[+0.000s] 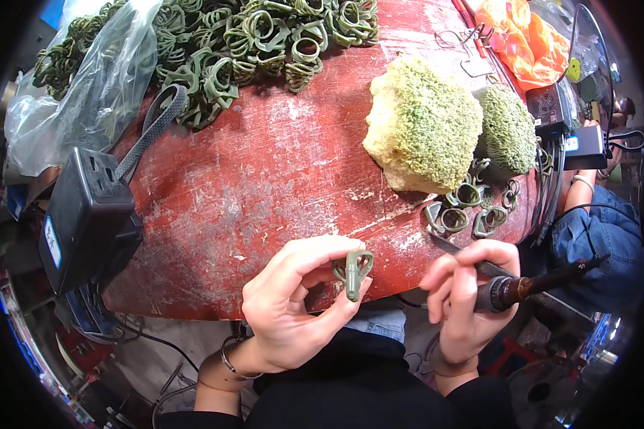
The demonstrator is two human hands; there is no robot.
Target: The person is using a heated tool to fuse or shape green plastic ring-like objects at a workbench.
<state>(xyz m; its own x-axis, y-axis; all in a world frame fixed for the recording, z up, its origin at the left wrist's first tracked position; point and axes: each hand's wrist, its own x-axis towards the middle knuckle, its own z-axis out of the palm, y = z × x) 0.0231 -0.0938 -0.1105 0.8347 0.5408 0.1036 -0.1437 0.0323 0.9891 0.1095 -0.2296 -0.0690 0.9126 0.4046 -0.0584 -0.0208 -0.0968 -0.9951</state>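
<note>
Between the thumb and fingers of my left hand is a small dark green ring, turned so that its narrow band faces up. It is held just above the near edge of the red table. My right hand, to the right of it, is closed round a pen-like tool with a dark, brownish barrel, which resembles a soldering iron. A flat grey metal blade also passes through these fingers. Its tip lies near several loose green rings. The tool and the held ring are apart.
Many green rings are heaped at the far left beside a clear plastic bag. A black box with a strap stands at the left edge. Two rough green-yellow blocks, an orange bag, cables and another person's blue sleeve are on the right.
</note>
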